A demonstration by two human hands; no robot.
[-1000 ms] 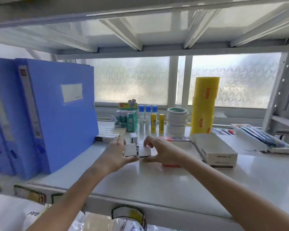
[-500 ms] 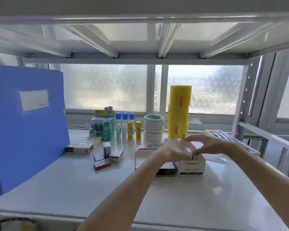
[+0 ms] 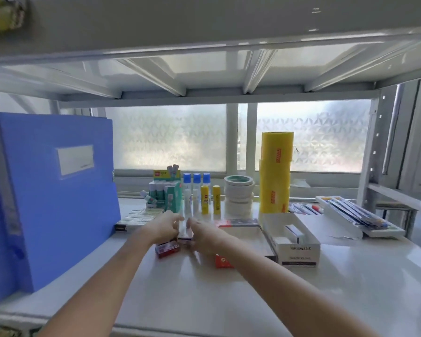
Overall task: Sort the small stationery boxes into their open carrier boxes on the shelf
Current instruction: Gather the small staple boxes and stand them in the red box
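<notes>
Both hands are back at the loose small boxes mid-shelf, having left the white carrier (image 3: 294, 242) they were over half a second ago. Left hand (image 3: 164, 227) and right hand (image 3: 204, 233) face each other with fingers curled around a small upright box (image 3: 185, 230) between them; motion blur, so cannot tell if either hand actually grips it. A red small box (image 3: 167, 249) lies flat just below the left hand, apparently touching it. The red carrier (image 3: 238, 223) sits behind the right arm, its front end (image 3: 223, 261) showing under the forearm. White carrier is right of it, open, with a couple of small boxes inside. The view has swung left, so more of the blue file box (image 3: 51, 198) shows. White metal shelf (image 3: 229, 295), glossy, frosted window behind, another shelf above. At the back: green glue carton (image 3: 169, 194) with sticks in it, glue bottles (image 3: 196, 190), tape stack (image 3: 238, 195), yellow roll (image 3: 276, 171). Far right, a tray of pens (image 3: 357, 215). Flat pack of boxes (image 3: 137, 216) beside the file box.
</notes>
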